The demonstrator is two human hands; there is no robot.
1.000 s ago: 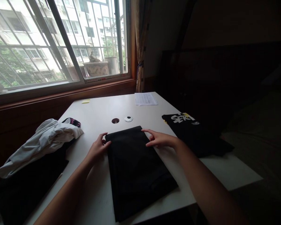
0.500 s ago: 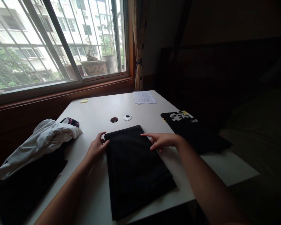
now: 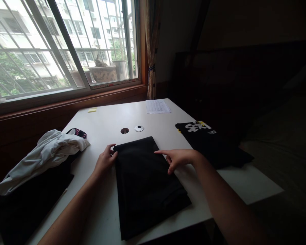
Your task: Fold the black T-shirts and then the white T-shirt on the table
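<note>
A folded black cloth garment [image 3: 148, 190] lies flat on the white table in front of me. Its exact kind does not show, and its lower right edge has several layers. At its upper left corner, my left hand [image 3: 106, 159] touches the edge with thumb and index finger apart. My right hand [image 3: 181, 158] is over the right edge, its index finger stretched out on the cloth and its thumb apart, lower down. The other right fingers are curled and partly hidden.
A folded black garment with white lettering [image 3: 216, 146] lies at the table's right. White and black clothes [image 3: 51, 146] are heaped at left. Papers [image 3: 158, 106], a yellow note [image 3: 92, 110], a round hole [image 3: 124, 130] and its cover [image 3: 139, 128] are farther back on the table [image 3: 104, 119].
My right hand has shifted slightly toward me along the garment's right edge, its thumb now lower. My left hand and the garment stay nearly in place.
</note>
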